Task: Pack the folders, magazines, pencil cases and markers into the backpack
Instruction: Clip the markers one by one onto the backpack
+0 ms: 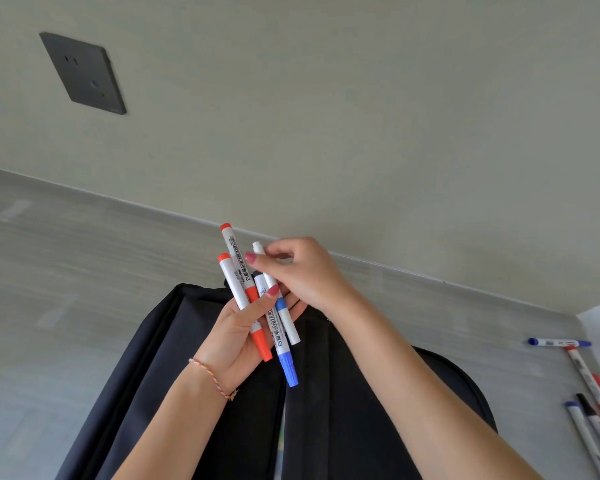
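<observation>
A bundle of whiteboard markers is gripped in the left hand, the thumb curled across the smooth white plastic barrels and the fingers wrapped behind them; a thin braided cord bracelet in red and yellow is worn on that wrist. The slim cylinders are fanned out unevenly: two are capped in glossy orange-red and two carry ribbed blue caps, and printed lettering is seen along the barrels. The upper end of one white marker in the bundle is pinched between the thumb and bent fingers of the right hand, which is held just above and against the left. Directly beneath both hands a black backpack of matte woven fabric is laid, its soft rounded top pointing toward the wall and much of its middle being hidden by the forearms. Well apart to the right, near the frame edge, more loose markers are scattered, one blue-capped marker lying crosswise above the rest. Everything is rested on a pale grey surface with a faint wood-grain texture. Behind it a plain, flat off-white wall is met, on which a dark grey square socket plate is mounted at the upper left.
</observation>
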